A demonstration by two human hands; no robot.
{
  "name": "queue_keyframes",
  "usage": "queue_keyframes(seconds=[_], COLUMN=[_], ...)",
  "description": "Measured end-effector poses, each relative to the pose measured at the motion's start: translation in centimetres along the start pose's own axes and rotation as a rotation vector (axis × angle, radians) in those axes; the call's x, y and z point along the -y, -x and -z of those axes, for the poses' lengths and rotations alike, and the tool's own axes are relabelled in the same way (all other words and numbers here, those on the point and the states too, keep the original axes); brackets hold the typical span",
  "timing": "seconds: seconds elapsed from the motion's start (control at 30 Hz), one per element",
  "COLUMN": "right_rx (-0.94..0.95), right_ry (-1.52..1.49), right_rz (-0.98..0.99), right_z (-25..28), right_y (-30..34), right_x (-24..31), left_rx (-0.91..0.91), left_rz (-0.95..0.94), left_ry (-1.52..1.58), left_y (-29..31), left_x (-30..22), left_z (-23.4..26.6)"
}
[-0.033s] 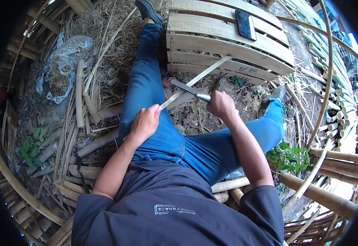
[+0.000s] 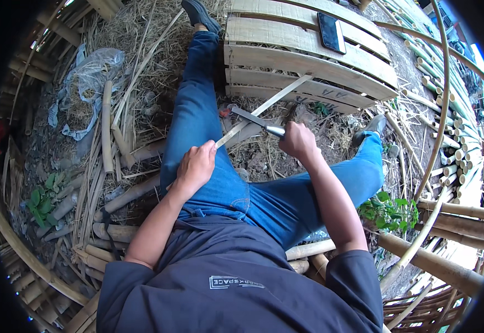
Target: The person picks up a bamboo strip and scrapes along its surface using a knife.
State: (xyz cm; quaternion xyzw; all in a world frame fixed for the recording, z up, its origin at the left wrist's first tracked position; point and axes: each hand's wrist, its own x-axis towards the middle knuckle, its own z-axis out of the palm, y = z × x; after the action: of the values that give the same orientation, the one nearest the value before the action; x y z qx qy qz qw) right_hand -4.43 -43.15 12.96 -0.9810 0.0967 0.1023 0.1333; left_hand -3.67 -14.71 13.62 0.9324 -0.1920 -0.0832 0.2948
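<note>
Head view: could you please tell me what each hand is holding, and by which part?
The left hand holds a pale strip by its near part; the right hand grips a bladed tool by its handle.

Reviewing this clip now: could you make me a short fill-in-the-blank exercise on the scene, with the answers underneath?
1. Of the left hand and right hand, the one holding the near end of the pale strip is the ____.
2. The bladed tool is gripped by its ____.
3. On the slatted wooden crate lies a black ____.
4. The person's trousers are ____ in colour.

Missing words: left; handle; phone; blue.
</note>
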Motion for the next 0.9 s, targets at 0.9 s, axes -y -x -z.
queue_keyframes(seconds=[0.9], right_rx=[-0.154], right_ry=[-0.031], right_rz=[-0.156], right_z=[1.4], right_y=[0.1], right_x=[-1.5], left_rx=[-0.015], left_rz=[-0.021], left_ry=[-0.127], left_y=[0.4], left_x=[-2.0], left_z=[-0.2])
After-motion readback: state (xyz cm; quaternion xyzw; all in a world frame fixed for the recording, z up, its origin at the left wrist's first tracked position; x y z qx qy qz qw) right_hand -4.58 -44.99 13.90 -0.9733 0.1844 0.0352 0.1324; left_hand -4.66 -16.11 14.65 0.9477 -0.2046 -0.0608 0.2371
